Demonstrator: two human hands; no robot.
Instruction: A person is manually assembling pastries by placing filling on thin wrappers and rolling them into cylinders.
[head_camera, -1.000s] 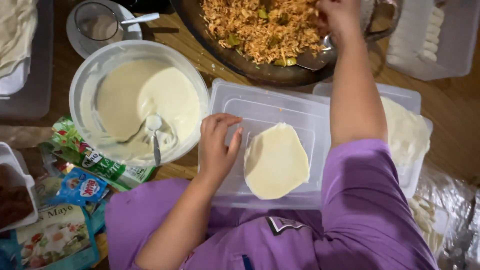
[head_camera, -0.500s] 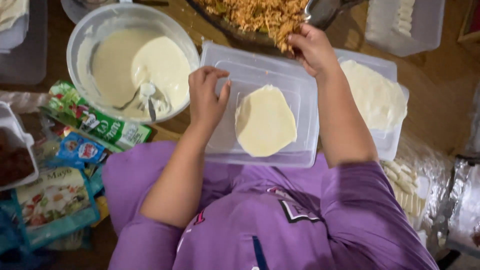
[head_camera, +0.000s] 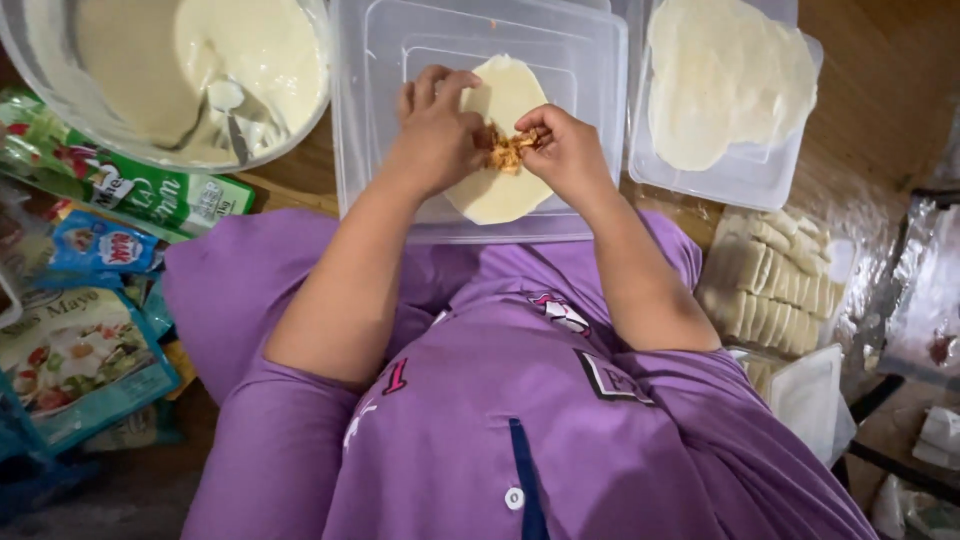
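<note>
I see left hand (head_camera: 435, 135) and right hand (head_camera: 565, 150) both pinching orange filling (head_camera: 508, 152) onto wrapper (head_camera: 500, 195) in clear lid (head_camera: 590, 90); batter bowl (head_camera: 60, 110) left, rolled stack (head_camera: 775, 285) right.

Top left: bowl (head_camera: 30, 70) of pale batter, spoon (head_camera: 228, 105) sunk in it. Below: green packet (head_camera: 130, 190), blue sachet (head_camera: 100, 248), teal pouch (head_camera: 70, 365). Right: clear container (head_camera: 745, 175) stacked with pale wrappers (head_camera: 725, 75). Lower right: rolled pieces (head_camera: 775, 285) under plastic film.
</note>
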